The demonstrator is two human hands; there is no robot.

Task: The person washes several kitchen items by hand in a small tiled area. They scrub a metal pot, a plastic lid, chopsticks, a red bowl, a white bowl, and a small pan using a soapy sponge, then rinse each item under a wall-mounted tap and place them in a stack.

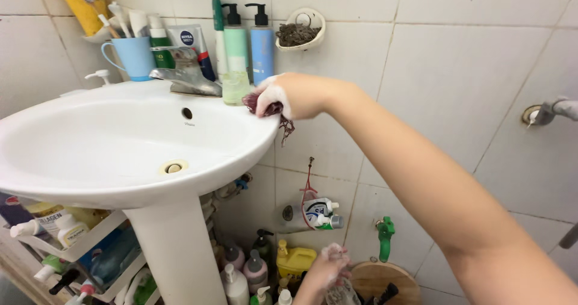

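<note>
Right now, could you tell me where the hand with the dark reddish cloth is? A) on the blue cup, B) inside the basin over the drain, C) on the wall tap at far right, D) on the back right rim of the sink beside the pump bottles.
D: the soapy right hand presses the cloth on the sink rim, beside the pump bottles.

This is a home bathroom: a white pedestal washbasin [120, 142] with a metal tap [183, 79], white tiled walls [457, 58], pump bottles [248, 40] and a blue toothbrush cup [133, 57] behind it.
</note>
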